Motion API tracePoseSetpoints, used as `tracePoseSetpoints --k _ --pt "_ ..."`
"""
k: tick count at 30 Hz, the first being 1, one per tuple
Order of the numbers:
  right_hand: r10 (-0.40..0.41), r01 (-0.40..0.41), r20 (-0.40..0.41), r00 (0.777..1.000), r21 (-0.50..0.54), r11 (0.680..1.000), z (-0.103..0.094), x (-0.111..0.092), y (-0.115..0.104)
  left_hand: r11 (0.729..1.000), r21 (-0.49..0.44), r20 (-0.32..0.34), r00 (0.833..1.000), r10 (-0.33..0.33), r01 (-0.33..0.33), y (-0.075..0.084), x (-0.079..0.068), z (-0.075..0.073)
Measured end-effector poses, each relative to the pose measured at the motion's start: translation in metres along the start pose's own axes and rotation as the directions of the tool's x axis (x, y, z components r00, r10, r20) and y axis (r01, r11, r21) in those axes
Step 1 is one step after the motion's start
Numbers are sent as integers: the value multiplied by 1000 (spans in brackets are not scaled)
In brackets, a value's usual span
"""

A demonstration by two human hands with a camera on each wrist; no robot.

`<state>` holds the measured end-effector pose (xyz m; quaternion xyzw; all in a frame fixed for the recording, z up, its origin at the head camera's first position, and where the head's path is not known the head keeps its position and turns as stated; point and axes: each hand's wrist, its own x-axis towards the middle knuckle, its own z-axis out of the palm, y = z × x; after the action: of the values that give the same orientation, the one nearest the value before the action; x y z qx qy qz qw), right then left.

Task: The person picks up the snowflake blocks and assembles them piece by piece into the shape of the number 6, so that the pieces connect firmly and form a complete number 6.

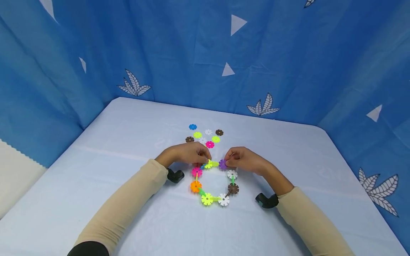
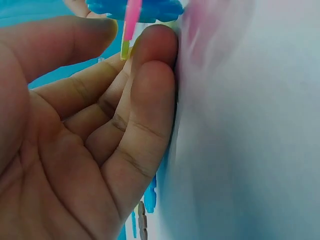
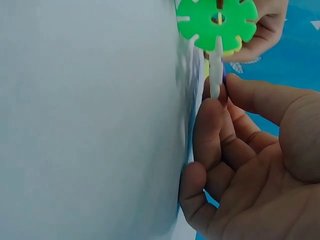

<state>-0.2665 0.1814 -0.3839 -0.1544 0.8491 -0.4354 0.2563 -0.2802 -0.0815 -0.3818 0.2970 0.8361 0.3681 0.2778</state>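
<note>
Notched plastic discs, slotted into one another, form a ring on the white table. My left hand (image 1: 190,153) pinches a yellow-green disc (image 1: 208,165) at the ring's far side. Opposite it, my right hand (image 1: 245,159) pinches a purple disc (image 1: 222,164) between thumb and fingers. Around the ring are a pink disc (image 1: 196,172), an orange disc (image 1: 196,186), a brown disc (image 1: 233,188) and a white disc (image 1: 224,200). In the left wrist view a blue disc (image 2: 150,10) shows above the fingers. A green disc (image 3: 205,25) joins a white one in the right wrist view.
Beyond my left hand lie several loose discs, among them a blue disc (image 1: 193,127), a brown one and a pink disc (image 1: 209,144). A blue curtain (image 1: 179,53) hangs behind the white table (image 1: 288,153). Black wrist devices (image 1: 267,201) sit at both cuffs.
</note>
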Motion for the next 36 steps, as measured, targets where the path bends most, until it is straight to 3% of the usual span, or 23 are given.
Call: tracePoseSetpoints --k 17,30,36 --pt "-22 24 -53 998 31 999 12 3 -5 1000 -15 -58 998 1 -2 1 2 6" --pt "21 -19 -97 995 21 1000 18 4 -12 1000 3 -131 991 -22 22 8 0 13" --pt "-7 7 -44 999 4 1000 14 5 -9 1000 10 -125 992 -23 24 7 0 14"
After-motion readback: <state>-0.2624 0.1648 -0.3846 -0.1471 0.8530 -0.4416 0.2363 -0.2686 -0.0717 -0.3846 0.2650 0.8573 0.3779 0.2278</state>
